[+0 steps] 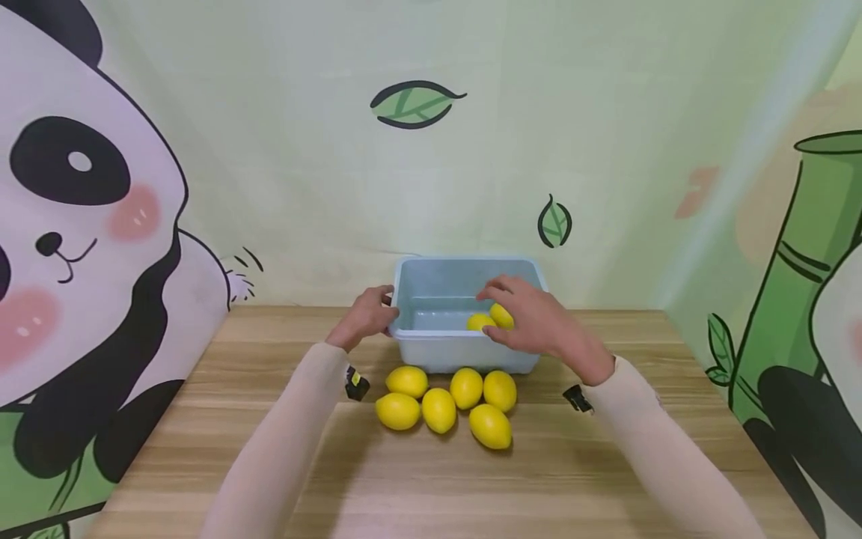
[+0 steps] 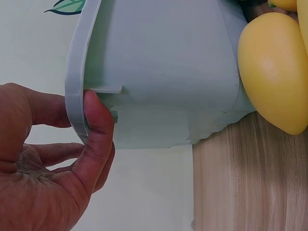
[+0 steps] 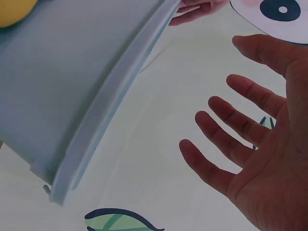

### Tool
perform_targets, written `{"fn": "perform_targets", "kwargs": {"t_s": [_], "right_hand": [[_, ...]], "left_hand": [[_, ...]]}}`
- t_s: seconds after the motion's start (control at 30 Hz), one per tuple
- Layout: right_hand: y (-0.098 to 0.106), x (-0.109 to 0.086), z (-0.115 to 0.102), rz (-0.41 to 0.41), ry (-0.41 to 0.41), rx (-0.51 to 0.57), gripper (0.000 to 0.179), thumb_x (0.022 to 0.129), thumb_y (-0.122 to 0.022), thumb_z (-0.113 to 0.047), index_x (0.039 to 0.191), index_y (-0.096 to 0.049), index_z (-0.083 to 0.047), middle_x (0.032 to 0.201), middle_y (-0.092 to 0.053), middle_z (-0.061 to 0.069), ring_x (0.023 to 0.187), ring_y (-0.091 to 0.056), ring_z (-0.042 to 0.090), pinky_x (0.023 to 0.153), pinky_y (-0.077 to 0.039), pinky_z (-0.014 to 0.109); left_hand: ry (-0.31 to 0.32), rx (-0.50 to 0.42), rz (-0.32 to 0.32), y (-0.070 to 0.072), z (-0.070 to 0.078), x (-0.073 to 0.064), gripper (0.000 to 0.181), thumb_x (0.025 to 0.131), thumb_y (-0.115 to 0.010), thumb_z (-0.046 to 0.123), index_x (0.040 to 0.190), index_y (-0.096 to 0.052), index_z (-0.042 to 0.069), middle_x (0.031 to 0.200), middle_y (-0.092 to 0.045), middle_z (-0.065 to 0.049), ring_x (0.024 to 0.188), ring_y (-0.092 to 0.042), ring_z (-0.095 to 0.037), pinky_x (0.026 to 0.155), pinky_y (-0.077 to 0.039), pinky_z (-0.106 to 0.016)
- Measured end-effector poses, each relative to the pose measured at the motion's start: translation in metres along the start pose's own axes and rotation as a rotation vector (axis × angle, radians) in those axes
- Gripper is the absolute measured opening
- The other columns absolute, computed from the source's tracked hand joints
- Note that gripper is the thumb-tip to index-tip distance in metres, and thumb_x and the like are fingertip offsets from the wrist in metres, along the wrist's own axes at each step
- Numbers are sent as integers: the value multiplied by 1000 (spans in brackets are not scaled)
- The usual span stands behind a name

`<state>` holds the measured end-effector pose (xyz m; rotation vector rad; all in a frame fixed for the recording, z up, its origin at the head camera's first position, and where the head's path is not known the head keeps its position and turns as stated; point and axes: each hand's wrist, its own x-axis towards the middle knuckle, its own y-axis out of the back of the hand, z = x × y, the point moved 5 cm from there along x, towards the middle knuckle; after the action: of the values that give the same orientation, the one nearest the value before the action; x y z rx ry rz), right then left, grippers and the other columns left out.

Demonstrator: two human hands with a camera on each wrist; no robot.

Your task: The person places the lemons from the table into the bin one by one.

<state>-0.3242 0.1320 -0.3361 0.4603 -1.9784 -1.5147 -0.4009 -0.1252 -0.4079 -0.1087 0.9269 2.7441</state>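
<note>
A light blue plastic basin (image 1: 465, 353) stands at the back of the table, against the backdrop. Two yellow lemons are visible inside it, one lemon (image 1: 480, 323) by the front wall and another lemon (image 1: 500, 314) partly behind my right hand. My left hand (image 1: 365, 313) grips the basin's left end; in the left wrist view its thumb and fingers bend round the rim (image 2: 74, 82). Over the basin's front right side is my right hand (image 1: 532, 314), its fingers spread and nothing held in the right wrist view. Several lemons (image 1: 439, 410) lie in front of the basin.
The wooden table (image 1: 431, 498) extends to both sides of the lemons. Close behind the basin hangs a pale green backdrop (image 1: 303, 187) printed with pandas, leaves and bamboo. Small black clips (image 1: 577, 398) show near the cuffs.
</note>
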Motion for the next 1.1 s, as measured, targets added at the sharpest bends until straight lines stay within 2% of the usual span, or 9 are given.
{"fn": "perform_targets", "kwargs": {"t_s": [0.23,0.37,0.53,0.73,0.87,0.97,1.1], "right_hand": [[-8,-17,-15,117,122,-44,41,86,-73,-28,122,-64,-12,125,-60,11,113,-58,30,96,-52,44],[-16,-25,-24,134,166,-38,40,85,-73,-26,121,-64,-11,123,-62,9,111,-59,29,93,-53,43],[-24,-34,-34,120,170,-38,41,85,-73,-28,122,-64,-12,123,-62,6,108,-61,24,87,-56,38],[-38,-44,-41,84,202,-72,43,85,-73,-30,122,-63,-13,126,-61,7,112,-60,25,95,-54,41],[-52,-53,-41,87,248,-100,43,84,-74,-31,121,-64,-12,122,-62,7,109,-61,24,92,-54,40],[-62,-60,-40,59,237,-113,43,84,-73,-32,122,-64,-14,122,-63,7,109,-60,25,93,-53,40],[-73,-66,-38,-22,175,-93,42,86,-71,-34,124,-64,-18,126,-61,4,113,-58,25,94,-53,41]], "left_hand": [[-4,-8,6,-1,-2,1,61,93,-53,12,151,-34,3,132,-52,-23,99,-62,-30,71,-60,-29],[6,-3,6,-1,-5,1,62,94,-53,12,151,-33,2,133,-52,-24,99,-62,-31,71,-60,-28],[5,3,9,-1,-5,1,62,93,-53,12,151,-34,3,133,-53,-23,100,-63,-31,72,-60,-28],[3,-6,17,-2,-3,2,61,93,-54,12,151,-35,3,133,-53,-23,99,-63,-31,72,-60,-29],[-2,-11,15,-3,-3,1,61,93,-54,12,150,-35,3,132,-53,-23,99,-62,-31,72,-60,-29],[-7,-5,14,-3,-2,0,61,93,-53,11,151,-34,2,133,-53,-24,98,-63,-30,71,-60,-28],[-5,3,15,-2,-1,1,62,93,-53,11,151,-34,2,133,-52,-24,98,-63,-30,71,-60,-28]]}}
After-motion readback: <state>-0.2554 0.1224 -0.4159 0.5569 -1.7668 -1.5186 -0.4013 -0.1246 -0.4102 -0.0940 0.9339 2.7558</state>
